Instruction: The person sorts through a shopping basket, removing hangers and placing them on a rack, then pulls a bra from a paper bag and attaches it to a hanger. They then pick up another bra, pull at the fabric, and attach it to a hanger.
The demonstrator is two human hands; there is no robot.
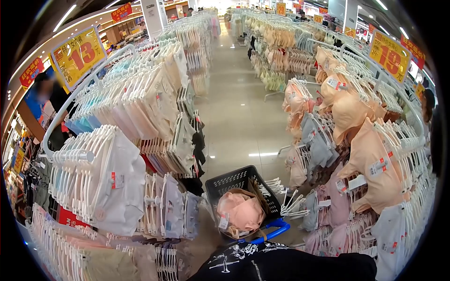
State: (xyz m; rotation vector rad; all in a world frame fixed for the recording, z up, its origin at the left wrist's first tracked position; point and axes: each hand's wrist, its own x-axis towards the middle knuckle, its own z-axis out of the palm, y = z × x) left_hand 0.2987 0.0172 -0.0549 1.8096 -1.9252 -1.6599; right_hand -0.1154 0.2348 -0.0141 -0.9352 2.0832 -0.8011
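Observation:
Neither of my hands shows in the head view; only my black top [281, 264] with its white print is seen at the bottom edge. Just ahead of it stands a black shopping basket [229, 175] with a blue handle [276, 230]. Inside the basket lie pink padded bras [240, 210] with a white tag. Beside them is a brown cardboard piece [262, 199], probably a box side. A bunch of white hangers [294, 205] sticks out past the basket's right side.
Underwear on white hangers fills a rack [117, 178] at left; peach bras [375, 164] crowd a rack at right. A tiled aisle [234, 107] runs between them. Yellow price signs [78, 56] stand above the rails. Another person [56, 100] is at far left.

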